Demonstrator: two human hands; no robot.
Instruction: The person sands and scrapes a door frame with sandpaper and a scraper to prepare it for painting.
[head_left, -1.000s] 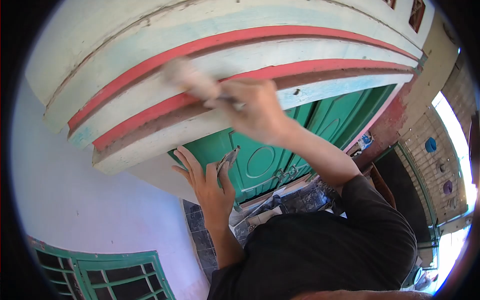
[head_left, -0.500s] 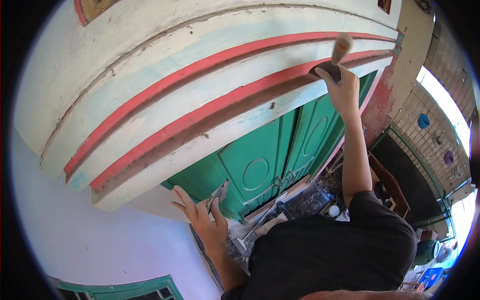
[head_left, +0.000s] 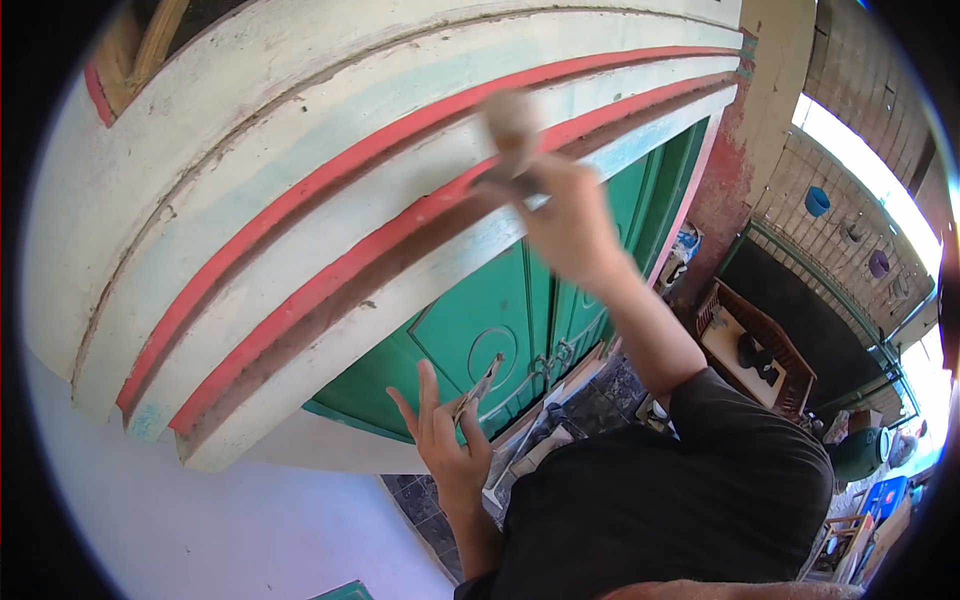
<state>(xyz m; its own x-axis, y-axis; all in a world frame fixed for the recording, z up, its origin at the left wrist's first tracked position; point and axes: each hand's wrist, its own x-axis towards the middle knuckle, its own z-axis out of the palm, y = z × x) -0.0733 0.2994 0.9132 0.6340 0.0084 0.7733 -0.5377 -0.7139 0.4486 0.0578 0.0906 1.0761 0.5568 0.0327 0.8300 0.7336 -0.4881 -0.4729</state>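
At upper centre, my right hand (head_left: 575, 215) has its grip closed on a blurred putty knife (head_left: 512, 122) by moulding (head_left: 335, 240), patchy, brown-stained, finished extent unclear; lower centre, my left hand (head_left: 455, 465) pinches a smeared scraper (head_left: 477, 390).

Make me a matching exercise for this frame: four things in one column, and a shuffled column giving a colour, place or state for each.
1. Right hand
2. Left hand
3. Door
4. Small pot

A. Green, panelled
B. Lower, holding a thin tool
C. Blue, at the picture's right
D. Raised, gripping a blurred tool

Pairs: 1-D, 2-B, 3-A, 4-C
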